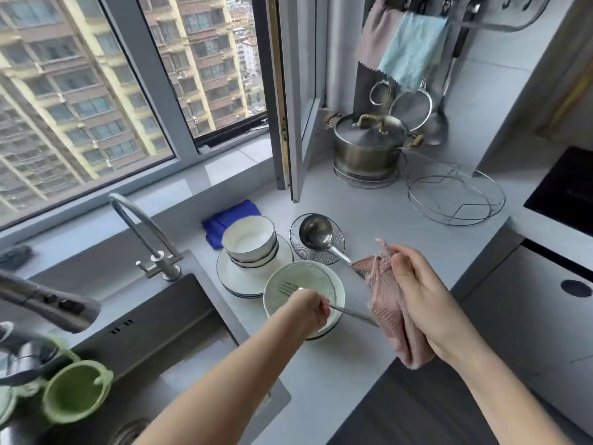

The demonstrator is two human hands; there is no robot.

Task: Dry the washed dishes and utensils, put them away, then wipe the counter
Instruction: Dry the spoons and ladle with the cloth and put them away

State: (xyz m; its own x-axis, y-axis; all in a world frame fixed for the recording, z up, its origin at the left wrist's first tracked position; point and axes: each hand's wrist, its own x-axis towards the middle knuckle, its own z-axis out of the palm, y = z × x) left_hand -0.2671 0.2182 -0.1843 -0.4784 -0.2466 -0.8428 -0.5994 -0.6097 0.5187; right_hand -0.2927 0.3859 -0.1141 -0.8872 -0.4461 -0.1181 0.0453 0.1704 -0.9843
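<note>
L hand (pixel 309 311): pinches thin steel fork (pixel 353 315) — tines over pale green ceramic bowl (pixel 335 284).
R hand (pixel 417 297): clamped on pink waffle cloth (pixel 383 298), touching fork's end.

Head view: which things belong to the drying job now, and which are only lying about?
In the job: fork in the left hand; pink cloth in the right hand, at the fork's handle; bowl under the fork; stacked bowls; plates; ladle.
Just lying about: blue cloth; lidded pot; wire rack; hanging cloths; faucet.
</note>
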